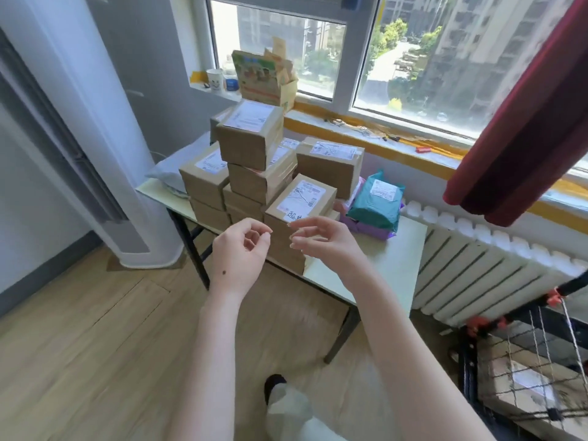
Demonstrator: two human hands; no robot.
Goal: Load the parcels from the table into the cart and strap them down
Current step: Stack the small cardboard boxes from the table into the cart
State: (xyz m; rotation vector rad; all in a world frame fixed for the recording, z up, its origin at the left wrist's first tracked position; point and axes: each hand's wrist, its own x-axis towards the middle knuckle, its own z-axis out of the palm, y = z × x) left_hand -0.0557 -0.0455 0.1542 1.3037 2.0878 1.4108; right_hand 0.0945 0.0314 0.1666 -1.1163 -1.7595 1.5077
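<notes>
We face brown, white-labelled parcels (300,198) stacked on the table (397,249). Our left hand (238,249) and right hand (324,241) curl loosely, empty.

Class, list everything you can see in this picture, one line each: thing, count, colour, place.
table: one, pale top, black legs, centre
cardboard parcels: roughly ten, brown, stacked on table
mailer bag: one, teal, table's right, atop purple bags
cart: one, black, netted, lower right, holding a box
radiator: one, white, right of table
curtain: one, dark red, right
open carton: one, printed, windowsill
cup: one, white, windowsill
left hand: one, bare, empty, before the stack
right hand: one, bare, empty, beside it
</notes>
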